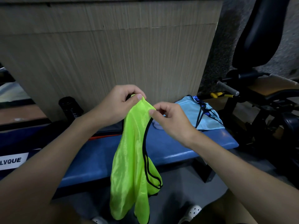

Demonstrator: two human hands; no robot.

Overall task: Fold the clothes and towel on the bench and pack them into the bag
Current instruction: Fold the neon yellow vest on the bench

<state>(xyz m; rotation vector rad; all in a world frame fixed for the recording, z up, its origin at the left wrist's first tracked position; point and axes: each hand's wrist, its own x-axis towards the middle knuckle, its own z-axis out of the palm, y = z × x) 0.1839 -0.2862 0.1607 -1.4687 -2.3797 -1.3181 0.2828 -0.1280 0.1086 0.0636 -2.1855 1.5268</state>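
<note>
both grips are pinching: the left grip [116, 104] has thumb and forefinger clamped on the very top of the neon yellow vest [131, 159], and the right grip [169, 120] nips the same top edge just beside it, thumb against forefinger, other fingers curled in. the two grips are close, nearly touching, with the shoulder strap bunched between them.

the vest hangs straight down from that pinch, held up in the air in front of the blue padded surface [178, 143]. shiny mesh, black trim along the armhole, and the lower hem drops past the surface's near edge toward the floor, between the person's white shoes [192, 210].

out on the surface now: a light blue vest [203, 113] with black trim lies crumpled at the far right end, and a pale lilac cloth [157, 124] peeks out just beside it, partly hidden behind the right grip. at the left, a black cylinder [69, 105] stands upright, with a dark blue item bearing a white label [13, 160] reading "lvque" nearer the camera; what that item is, i cannot tell.

behind it all, a ribbed brown panel [113, 46]. off to the right, a gym machine with a black pad [258, 29] and a grey handle [228, 88].
</note>
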